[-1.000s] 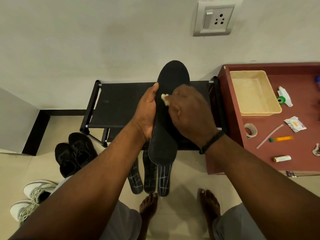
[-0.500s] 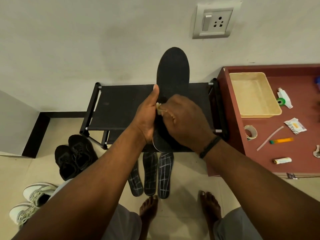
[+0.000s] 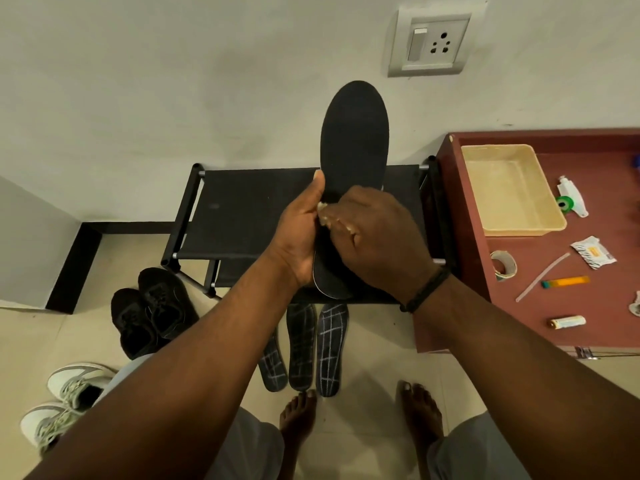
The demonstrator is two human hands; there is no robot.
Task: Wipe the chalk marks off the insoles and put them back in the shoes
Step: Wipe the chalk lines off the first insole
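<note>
Insole [image 3: 353,133] upright in front of me, above rack [image 3: 249,209] — my left hand [image 3: 301,233] on its left edge, my right hand [image 3: 377,237] over its lower half, small wipe [image 3: 322,216] between my fingers and insole. Rack against wall, socket [image 3: 431,41] above right. Three marked insoles [image 3: 303,348] on floor side by side before rack, just ahead of my feet. Dark shoes [image 3: 152,306] left of rack; pale sneakers [image 3: 59,407] nearer me, further left. Table [image 3: 467,258] right of rack — tray [image 3: 512,188] on far part, tape roll [image 3: 504,265] before it.

Four insoles [image 3: 353,140] – four shoes [image 3: 166,303]
</note>
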